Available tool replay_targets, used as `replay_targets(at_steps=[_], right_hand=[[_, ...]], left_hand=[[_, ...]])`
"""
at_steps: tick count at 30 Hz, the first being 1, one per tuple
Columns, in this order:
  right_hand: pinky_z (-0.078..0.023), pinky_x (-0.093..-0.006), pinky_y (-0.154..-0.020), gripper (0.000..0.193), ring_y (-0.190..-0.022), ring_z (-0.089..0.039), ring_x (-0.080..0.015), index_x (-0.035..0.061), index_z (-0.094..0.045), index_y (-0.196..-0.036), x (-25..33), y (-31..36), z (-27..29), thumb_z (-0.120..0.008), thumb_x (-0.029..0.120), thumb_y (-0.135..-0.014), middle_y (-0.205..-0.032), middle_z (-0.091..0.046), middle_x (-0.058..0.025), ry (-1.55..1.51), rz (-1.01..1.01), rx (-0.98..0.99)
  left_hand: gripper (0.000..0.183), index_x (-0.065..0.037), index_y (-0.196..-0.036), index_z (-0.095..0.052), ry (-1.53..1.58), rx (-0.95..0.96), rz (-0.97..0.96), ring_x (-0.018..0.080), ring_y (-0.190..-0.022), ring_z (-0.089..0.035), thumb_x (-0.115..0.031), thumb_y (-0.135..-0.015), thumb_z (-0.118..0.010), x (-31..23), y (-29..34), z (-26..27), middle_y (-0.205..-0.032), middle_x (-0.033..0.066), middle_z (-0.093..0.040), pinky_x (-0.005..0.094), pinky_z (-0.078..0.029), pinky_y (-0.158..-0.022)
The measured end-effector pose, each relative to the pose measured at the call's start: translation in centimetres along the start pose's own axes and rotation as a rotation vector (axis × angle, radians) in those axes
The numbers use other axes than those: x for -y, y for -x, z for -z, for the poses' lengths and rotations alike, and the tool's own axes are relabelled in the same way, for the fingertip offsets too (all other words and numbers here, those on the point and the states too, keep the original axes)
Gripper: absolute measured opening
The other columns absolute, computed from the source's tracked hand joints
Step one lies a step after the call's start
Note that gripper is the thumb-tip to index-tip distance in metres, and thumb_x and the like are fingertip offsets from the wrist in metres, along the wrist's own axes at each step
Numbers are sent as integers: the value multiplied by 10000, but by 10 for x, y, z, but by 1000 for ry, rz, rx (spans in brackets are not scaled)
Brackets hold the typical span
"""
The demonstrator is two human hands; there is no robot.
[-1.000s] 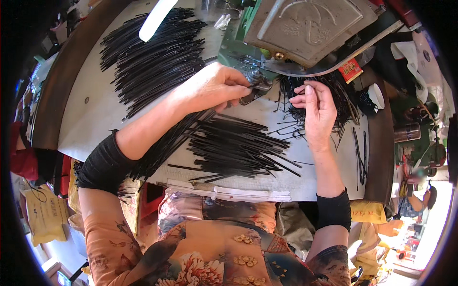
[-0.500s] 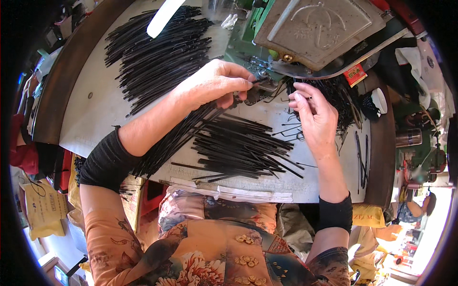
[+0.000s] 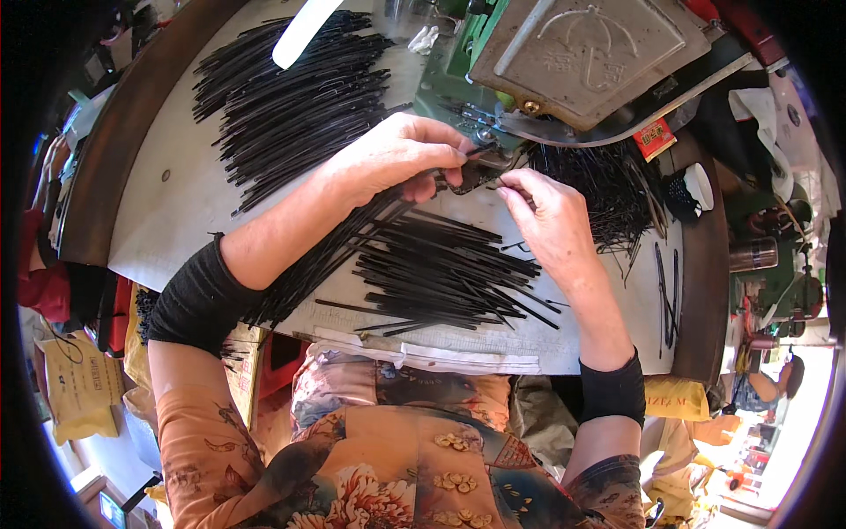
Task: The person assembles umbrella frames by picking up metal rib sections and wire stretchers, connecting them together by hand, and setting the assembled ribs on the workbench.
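Swung right hand (image 3: 555, 222), fingertips near together, grasp impossible to tell, off tangled black wiry pile (image 3: 610, 198) toward left hand (image 3: 404, 155) pinching slender black rod (image 3: 477, 151), pairing both at green metal machine (image 3: 442, 95).

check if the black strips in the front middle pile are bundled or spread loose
Spread loose: the black strips fan out at uneven angles, no tie visible.

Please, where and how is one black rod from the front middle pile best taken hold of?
Probably by its right end, coming from the right: there the front middle pile fans into separate tips, while its left side crowds against another bundle.
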State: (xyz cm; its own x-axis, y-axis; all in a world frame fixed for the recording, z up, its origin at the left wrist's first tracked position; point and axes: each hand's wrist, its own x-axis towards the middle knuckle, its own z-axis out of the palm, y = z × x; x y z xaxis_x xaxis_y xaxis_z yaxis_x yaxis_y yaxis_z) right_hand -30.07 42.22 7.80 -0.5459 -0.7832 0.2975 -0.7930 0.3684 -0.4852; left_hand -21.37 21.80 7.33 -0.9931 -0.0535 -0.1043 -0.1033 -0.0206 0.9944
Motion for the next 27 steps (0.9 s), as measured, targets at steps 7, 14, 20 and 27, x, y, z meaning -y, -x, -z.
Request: replay_targets(at_steps=[7,14,20,27], right_hand=[[-489,-368,-651,132,-764,-618,-305,51,-636,-896,0,-6,-6,-595,145,-812,-839,-640,-127,50,120,-53],[-477,-264,-557,180,-568,-601,-152,-1,-634,-981,6,-4,-8,-586,120,-857,-738,-649,-107,-63,-89,25],[-444,-265,-465,197,-469,-567,-144,12,-624,-994,13,-5,-6,-547,159,-888,-625,-613,-96,-422,-273,56],[-394,-183,-421,231,-465,-498,-54,-34,-591,-1031,14,-8,-2,-530,155,-914,-635,-578,-48,-569,-294,109]], left_hand=[[282,16,-1022,-619,39,24,-1,64,-469,-504,-192,-834,-588,2,0,-2,-738,43,-613,181,-372,-402],[294,22,-1041,-609,49,12,-4,67,-466,-500,-188,-837,-589,0,0,-2,-748,50,-609,184,-363,-395],[312,20,-1062,-606,29,27,4,68,-468,-499,-185,-828,-579,0,-1,0,-749,55,-620,188,-365,-395],[299,35,-1010,-627,21,18,1,71,-468,-492,-191,-816,-604,-5,-1,0,-750,68,-635,200,-362,-397]])
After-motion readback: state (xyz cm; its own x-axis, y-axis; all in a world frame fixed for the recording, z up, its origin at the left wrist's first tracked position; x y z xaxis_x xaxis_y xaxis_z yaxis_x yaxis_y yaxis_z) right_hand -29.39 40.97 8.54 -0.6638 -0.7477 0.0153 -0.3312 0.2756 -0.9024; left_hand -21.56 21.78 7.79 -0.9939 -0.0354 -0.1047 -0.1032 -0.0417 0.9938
